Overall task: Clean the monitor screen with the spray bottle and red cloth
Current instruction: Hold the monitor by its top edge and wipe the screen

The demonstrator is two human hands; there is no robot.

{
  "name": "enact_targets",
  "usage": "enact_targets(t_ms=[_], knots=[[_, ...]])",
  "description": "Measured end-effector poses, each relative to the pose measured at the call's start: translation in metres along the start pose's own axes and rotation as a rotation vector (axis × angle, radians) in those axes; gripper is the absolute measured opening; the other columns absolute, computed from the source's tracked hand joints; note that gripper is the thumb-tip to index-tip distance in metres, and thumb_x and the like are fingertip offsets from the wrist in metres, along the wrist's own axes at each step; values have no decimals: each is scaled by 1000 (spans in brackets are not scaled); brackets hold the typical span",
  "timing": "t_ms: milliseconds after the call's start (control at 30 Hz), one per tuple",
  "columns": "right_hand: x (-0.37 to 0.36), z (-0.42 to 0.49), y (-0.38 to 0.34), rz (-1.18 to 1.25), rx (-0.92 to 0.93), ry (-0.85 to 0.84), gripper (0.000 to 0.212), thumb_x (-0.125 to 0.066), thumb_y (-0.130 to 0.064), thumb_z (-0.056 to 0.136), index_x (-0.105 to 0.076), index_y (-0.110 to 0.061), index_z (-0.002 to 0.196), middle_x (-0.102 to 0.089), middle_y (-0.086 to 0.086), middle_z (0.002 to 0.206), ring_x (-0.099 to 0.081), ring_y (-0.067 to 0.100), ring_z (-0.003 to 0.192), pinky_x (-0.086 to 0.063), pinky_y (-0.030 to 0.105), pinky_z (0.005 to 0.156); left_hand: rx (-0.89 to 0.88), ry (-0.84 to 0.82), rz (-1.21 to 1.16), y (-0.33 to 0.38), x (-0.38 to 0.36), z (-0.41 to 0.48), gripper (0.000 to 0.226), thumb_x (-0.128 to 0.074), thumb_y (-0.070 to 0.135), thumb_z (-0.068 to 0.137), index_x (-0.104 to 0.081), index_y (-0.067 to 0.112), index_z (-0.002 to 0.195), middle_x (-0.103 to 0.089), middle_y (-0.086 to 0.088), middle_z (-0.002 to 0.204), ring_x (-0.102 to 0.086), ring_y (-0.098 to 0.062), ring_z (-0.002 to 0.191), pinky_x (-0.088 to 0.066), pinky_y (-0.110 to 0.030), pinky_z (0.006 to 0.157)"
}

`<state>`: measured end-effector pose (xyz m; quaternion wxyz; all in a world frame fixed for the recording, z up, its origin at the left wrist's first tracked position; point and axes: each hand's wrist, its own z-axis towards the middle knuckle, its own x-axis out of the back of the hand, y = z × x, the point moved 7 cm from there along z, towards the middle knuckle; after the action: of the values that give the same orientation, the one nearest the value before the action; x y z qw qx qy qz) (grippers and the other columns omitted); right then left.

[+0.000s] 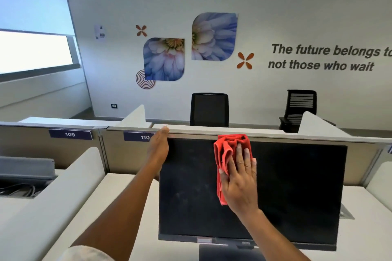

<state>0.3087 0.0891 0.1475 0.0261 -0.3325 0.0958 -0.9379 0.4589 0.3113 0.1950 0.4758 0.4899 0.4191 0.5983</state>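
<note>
Palm flat, my right hand (239,182) presses the bunched red cloth (228,154) against the monitor screen (297,186), near its top edge and a little left of centre. My left hand (158,148) steadies the monitor's upper left corner, fingers wrapped over the edge. I can't see the spray bottle anywhere. The glass left of the cloth looks hazy and streaked. Pushing too hard up this high could, I judge, tip the panel back against the grey partition (297,136) behind it, and a dry cloth might only smear the dust.
</note>
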Motion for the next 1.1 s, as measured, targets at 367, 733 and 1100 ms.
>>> enact_targets(t_ms=[367,733,1100], knots=[[-15,24,-11,-81,-201,15,80,-26,-63,95,-11,-13,155,3,15,163,1,32,151,-11,54,121,230,-248,-376,-41,-6,6,53,-44,68,88,-60,27,115,-65,3,114,-58,-15,106,-42,-40,96],[-83,26,-152,-104,160,-96,68,-35,-48,100,-9,-20,156,-2,6,165,-2,28,152,-5,47,122,210,-311,-452,-41,-7,8,58,-43,60,93,-78,17,79,-75,-8,80,-72,-23,78,-56,-32,70],[-41,27,-54,-106,-74,15,70,-32,-47,98,-9,-15,156,-4,10,163,-2,29,151,-1,44,123,213,-271,-455,-38,-11,9,47,-45,63,91,-71,24,97,-76,2,93,-67,-18,97,-51,-40,86]])
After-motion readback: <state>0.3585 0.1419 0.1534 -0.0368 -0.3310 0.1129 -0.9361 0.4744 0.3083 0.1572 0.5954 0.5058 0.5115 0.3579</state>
